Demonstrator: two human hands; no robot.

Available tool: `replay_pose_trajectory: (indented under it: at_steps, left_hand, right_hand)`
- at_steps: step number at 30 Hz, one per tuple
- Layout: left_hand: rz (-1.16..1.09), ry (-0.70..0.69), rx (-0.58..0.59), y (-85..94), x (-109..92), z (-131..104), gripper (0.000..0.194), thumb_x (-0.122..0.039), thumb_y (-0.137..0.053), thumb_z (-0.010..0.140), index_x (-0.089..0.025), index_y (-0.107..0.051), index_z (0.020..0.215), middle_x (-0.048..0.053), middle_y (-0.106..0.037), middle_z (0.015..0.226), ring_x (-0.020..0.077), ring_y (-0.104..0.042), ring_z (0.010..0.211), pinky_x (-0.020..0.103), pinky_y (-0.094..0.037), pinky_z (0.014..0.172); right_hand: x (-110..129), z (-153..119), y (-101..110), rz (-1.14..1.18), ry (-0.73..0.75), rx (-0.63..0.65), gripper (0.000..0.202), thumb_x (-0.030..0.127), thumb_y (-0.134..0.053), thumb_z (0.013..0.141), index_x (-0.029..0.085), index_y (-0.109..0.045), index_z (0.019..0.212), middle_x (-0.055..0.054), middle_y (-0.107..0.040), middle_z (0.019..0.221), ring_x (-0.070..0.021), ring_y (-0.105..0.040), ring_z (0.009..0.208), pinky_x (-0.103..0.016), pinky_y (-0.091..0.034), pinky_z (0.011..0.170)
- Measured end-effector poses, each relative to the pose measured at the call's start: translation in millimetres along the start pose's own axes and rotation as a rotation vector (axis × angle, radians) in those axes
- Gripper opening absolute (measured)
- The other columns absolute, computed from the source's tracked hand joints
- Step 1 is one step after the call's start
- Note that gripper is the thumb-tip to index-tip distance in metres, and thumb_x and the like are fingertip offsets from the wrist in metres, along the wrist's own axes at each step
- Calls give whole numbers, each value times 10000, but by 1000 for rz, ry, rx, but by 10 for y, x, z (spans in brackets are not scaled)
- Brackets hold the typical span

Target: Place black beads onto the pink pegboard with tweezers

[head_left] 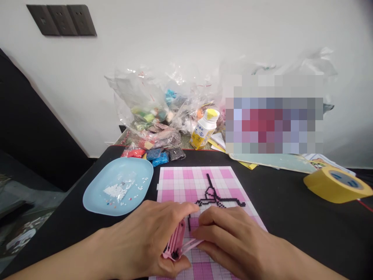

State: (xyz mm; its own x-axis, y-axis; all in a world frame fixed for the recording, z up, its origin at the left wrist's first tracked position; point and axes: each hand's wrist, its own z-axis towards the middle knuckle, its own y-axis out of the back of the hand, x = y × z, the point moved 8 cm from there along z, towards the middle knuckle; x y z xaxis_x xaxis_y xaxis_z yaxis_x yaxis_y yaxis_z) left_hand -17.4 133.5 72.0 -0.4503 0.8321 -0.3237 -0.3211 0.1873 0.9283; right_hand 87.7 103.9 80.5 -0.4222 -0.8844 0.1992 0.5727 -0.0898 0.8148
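My left hand (pixel 145 233) grips a small pink ridged bead tray (pixel 176 241), tilted, with black beads gathered at its near end. Between the fingers of my right hand (pixel 233 237) are pale pink tweezers (pixel 190 245), their two thin prongs reaching toward the tray's lower end. Both hands hover over or rest on a pegboard (pixel 171 182) with pink and white checks; which of these, I cannot tell. Black beads (pixel 215 196) on the board form thin lines and a small outline. My hands hide part of the near half of the board.
Left of the board lies a light blue plate (pixel 90 198) with white beads and a few coloured ones. Small bead bags (pixel 160 157), clear plastic bags (pixel 140 93) and a yellow-white bottle (pixel 204 130) stand behind. A yellow tape roll (pixel 323 184) is at right.
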Motion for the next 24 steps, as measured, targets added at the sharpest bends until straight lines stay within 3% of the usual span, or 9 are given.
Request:
replay_pose_trajectory:
  at_steps: [7,15,18,24]
  left_hand:
    - [-24,-2,-6,0,-6,-6,791,-245,-748,711,-271,-219,1298,0,-704,995,211,-709,767,293,-524,678]
    - [68,-47,-59,52,-29,-27,708,-200,-712,718,-223,-251,1256,-16,-682,863,214,-695,722,294,-513,627]
    - [159,-35,-42,62,-14,-35,590,-178,-692,716,-208,-312,1166,-20,-658,834,200,-666,656,293,-500,595]
    - [197,-174,-46,98,-123,-51,315,-175,-633,782,-176,-489,1062,30,-643,880,190,-628,696,272,-460,542]
  right_hand:
    - [7,9,9,-1,3,1,223,208,-369,1031,155,-586,1012,-31,-624,839,-118,-606,724,-238,-433,574]
    - [-67,-1,128,-41,-25,-54,169,192,-401,1018,158,-565,999,-34,-631,875,-115,-605,766,-226,-458,622]
    - [-151,-9,140,-70,-53,-24,150,166,-419,999,154,-569,996,-37,-617,847,-119,-580,713,-223,-439,568]
    - [-201,-34,107,-76,-51,29,125,173,-458,982,149,-578,958,-29,-590,793,-113,-547,648,-214,-421,532]
